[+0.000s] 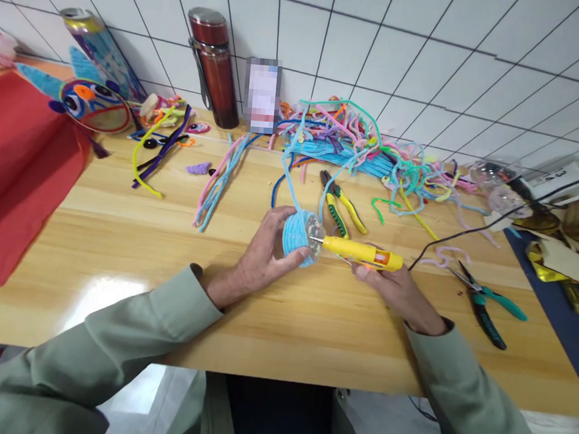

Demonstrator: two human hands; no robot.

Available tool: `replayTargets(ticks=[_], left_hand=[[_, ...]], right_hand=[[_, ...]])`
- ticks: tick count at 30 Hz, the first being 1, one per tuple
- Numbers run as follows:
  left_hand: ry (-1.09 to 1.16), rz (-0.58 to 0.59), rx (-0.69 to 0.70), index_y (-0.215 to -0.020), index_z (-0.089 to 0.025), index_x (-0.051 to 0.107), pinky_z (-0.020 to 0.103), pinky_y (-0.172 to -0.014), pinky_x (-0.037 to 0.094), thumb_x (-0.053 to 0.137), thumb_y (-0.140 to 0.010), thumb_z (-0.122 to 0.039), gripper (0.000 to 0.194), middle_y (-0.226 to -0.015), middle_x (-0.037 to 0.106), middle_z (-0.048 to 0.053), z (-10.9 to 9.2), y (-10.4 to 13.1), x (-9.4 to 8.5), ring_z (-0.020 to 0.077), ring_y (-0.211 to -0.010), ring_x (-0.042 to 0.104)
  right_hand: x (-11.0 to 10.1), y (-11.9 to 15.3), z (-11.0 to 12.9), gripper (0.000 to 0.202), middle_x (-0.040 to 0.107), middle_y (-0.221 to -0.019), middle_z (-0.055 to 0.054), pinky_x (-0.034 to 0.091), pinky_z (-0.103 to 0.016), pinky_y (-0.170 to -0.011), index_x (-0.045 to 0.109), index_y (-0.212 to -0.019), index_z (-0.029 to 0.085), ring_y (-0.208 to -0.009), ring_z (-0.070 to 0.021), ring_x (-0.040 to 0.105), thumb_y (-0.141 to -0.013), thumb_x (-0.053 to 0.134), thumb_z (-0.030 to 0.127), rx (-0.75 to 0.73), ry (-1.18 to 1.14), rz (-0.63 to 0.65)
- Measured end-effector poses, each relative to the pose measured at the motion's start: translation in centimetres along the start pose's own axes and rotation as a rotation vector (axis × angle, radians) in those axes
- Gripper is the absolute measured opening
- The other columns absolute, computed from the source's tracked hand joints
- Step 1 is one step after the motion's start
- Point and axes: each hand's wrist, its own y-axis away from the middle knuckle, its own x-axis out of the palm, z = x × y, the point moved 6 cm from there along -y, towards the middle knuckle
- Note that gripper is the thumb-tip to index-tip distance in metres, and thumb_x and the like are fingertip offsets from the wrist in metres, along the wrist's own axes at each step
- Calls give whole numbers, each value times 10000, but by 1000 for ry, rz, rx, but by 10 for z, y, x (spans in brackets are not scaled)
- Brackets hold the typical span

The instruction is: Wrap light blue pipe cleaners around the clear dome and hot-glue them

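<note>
My left hand [271,249] is closed around a clear ball wrapped with light blue pipe cleaners [295,236]. Two loose pipe cleaner ends rise from the ball toward the back of the table. In my right hand [389,285] is a yellow hot glue gun [357,250], its metal nozzle pointing left and meeting the bare clear side of the ball. A small orange light glows near my right fingers. Just behind the ball lie pliers with yellow and green handles [340,211]. Whether glue is coming out cannot be made out.
A tangled heap of pipe cleaners [345,151] lies along the tiled wall. Behind stand a dark red thermos [213,70] and a phone [261,98]. Teal-handled pliers [486,303] lie at right, below a black cord [494,226]. Red felt [21,182] covers the left side.
</note>
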Motion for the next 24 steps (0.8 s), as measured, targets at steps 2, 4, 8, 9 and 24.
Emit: replayTargets(ticks=[2,4,8,9,24], left_hand=[[-7,0,12,-1566,-269,424,522,-1244,521,760,-1019,-467,672,-1518,560,152,-1,0,0,311,-1442,591],[-8,6,16,-1569,-271,416,523,-1247,517,755,-1020,-466,673,-1522,556,153,-2,0,1,313,-1448,586],[-2,15,10,-1571,-268,415,550,-1252,505,759,-1011,-443,681,-1537,546,162,-2,0,1,330,-1459,578],[1,16,6,-1572,-264,417,556,-1254,501,763,-1007,-435,684,-1541,545,165,-2,0,1,335,-1462,575],[-6,29,24,-1568,-275,419,570,-1253,504,750,-1017,-435,663,-1538,552,165,-5,-2,1,345,-1473,570]], right_hand=[[0,0,-3,339,717,-863,-18,545,-326,-748,761,-974,231,-800,-206,636,-980,745,570,10,15,-18],[-1,-1,-5,339,744,-890,-25,562,-340,-781,774,-987,229,-822,-214,660,-982,740,567,14,22,-28],[-2,-1,-5,352,754,-873,-28,590,-372,-839,769,-951,230,-842,-227,691,-984,729,578,14,1,-27],[-2,-1,-5,357,751,-859,-28,591,-372,-830,761,-922,230,-834,-227,690,-985,726,580,15,-3,-22],[-1,-2,1,339,804,-942,-48,605,-378,-815,813,-1017,236,-844,-241,704,-983,729,563,-2,40,-16]])
